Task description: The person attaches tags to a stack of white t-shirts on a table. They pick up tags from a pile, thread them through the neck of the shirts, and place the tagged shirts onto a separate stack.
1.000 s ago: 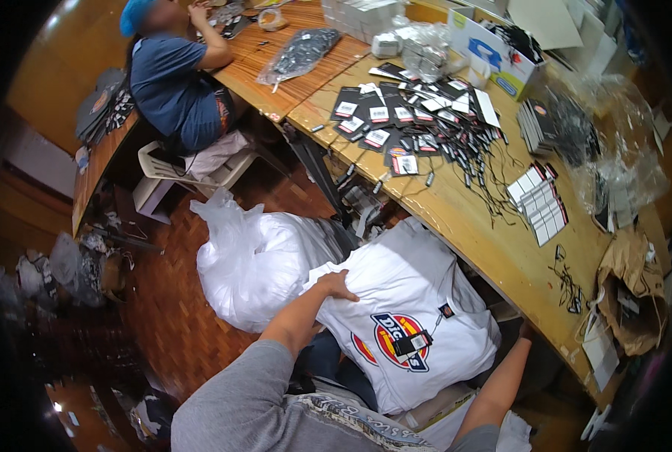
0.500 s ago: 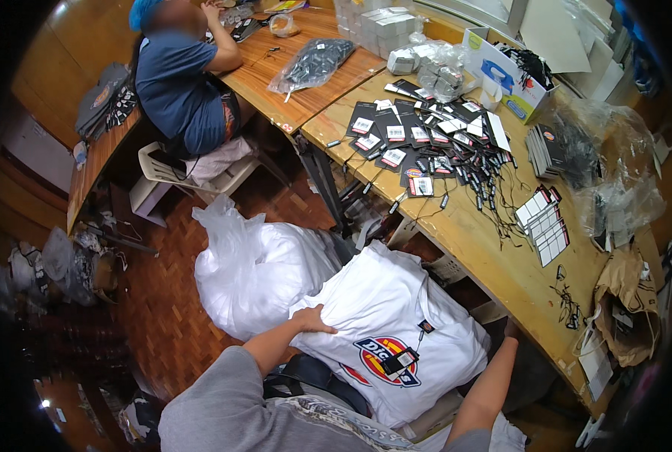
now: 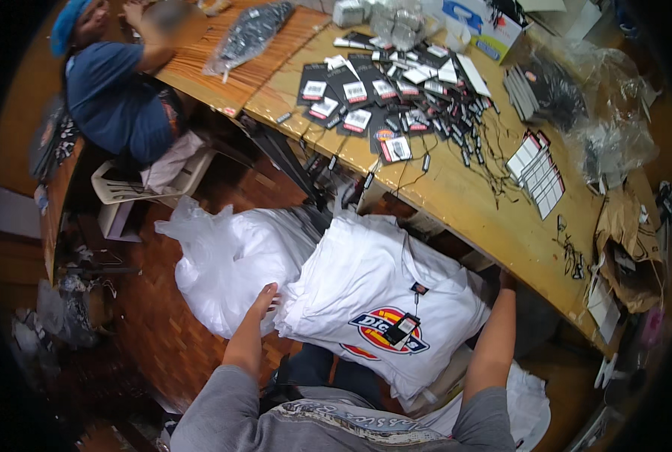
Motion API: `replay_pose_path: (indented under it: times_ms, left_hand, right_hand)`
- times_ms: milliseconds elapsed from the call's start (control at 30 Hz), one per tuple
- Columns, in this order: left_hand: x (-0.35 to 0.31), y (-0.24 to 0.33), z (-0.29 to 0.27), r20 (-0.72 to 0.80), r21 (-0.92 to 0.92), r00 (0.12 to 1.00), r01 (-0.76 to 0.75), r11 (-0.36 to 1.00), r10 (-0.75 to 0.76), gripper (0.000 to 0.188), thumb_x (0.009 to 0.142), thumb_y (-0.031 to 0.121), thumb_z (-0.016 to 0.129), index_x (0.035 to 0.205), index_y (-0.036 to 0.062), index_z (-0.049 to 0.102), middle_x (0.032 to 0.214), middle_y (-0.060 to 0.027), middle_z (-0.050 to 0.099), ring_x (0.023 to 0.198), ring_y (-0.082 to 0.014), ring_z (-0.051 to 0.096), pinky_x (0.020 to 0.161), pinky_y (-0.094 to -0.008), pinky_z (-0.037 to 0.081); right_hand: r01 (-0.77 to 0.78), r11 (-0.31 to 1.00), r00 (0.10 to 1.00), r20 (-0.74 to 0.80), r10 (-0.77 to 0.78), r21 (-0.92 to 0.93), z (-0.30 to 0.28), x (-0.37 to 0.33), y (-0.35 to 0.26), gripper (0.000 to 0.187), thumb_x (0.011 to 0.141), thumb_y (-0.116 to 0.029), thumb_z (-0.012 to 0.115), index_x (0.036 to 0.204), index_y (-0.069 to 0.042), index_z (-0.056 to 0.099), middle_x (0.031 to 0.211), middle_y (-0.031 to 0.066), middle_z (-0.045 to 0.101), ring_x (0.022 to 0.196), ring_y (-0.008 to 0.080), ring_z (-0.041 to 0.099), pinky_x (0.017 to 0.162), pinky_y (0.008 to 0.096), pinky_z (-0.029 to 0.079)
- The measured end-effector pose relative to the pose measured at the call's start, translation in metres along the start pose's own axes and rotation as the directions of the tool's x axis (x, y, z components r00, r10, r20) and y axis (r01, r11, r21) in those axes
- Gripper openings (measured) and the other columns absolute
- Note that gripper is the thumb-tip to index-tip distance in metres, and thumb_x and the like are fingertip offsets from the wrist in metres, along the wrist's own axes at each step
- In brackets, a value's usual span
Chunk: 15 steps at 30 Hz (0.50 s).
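**Kid:** Shirts (image 3: 374,301) — a folded white pile of them with a round red, yellow and blue picture on top; where is the pile sitting?

**Helper:** On the person's lap, just below the edge of the long wooden counter (image 3: 464,196); a small black tag (image 3: 401,329) hangs on a string from the top shirt's collar.

**Kid:** What are the hands doing?

**Helper:** The left hand (image 3: 264,299) lies flat with its fingers together, pressed on the left side of the pile, right next to a big white plastic bag (image 3: 223,264) on the floor; the right hand (image 3: 506,280) goes up behind the far side of the pile, under the counter edge — I cannot tell if its fingers are apart or curled.

**Kid:** How do you hold a pile like that well?

**Helper:** I think you push in from both sides the same; keep it level so the top shirt does not slide; keep the tag on top so it does not get squashed.

**Kid:** What else is there?

**Helper:** Lots of black tags (image 3: 381,105) spread on the counter; another person in a blue shirt (image 3: 110,98) sits at the far end.
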State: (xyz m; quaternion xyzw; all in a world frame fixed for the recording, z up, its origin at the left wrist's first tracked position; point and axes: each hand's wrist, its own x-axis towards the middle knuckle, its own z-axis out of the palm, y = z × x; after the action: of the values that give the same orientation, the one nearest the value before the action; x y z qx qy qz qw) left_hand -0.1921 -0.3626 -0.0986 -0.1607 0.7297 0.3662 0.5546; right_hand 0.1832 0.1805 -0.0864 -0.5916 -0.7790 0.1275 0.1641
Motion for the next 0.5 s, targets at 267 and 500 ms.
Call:
replay_pose_path:
  times_ms: [267, 500]
  left_hand:
    - [0.097, -0.120, 0.013, 0.399, -0.419, 0.905, 0.323, 0.849, -0.148, 0.043, 0.078, 0.040, 0.035, 0.108, 0.0101, 0.041, 0.096, -0.0070, 0.050, 0.083, -0.0227, 0.049, 0.069, -0.0356, 0.039]
    - [0.158, -0.097, 0.035, 0.423, -0.451, 0.905, 0.246, 0.858, -0.037, 0.043, 0.078, 0.039, 0.035, 0.108, 0.0094, 0.042, 0.097, -0.0070, 0.050, 0.083, -0.0223, 0.049, 0.068, -0.0344, 0.039]
  right_hand:
    - [-0.013, 0.989, 0.999, -0.045, 0.020, 0.146, -0.013, -0.004, 0.022, 0.038, 0.078, -0.016, 0.043, 0.111, 0.001, 0.035, 0.114, 0.0093, 0.035, 0.105, 0.0186, 0.031, 0.089, 0.0291, 0.022]
    - [0.048, 0.925, 0.995, -0.102, -0.009, 0.377, -0.010, 0.002, 0.030, 0.035, 0.079, -0.015, 0.042, 0.110, 0.002, 0.037, 0.111, 0.0084, 0.037, 0.102, 0.0178, 0.033, 0.088, 0.0284, 0.023]
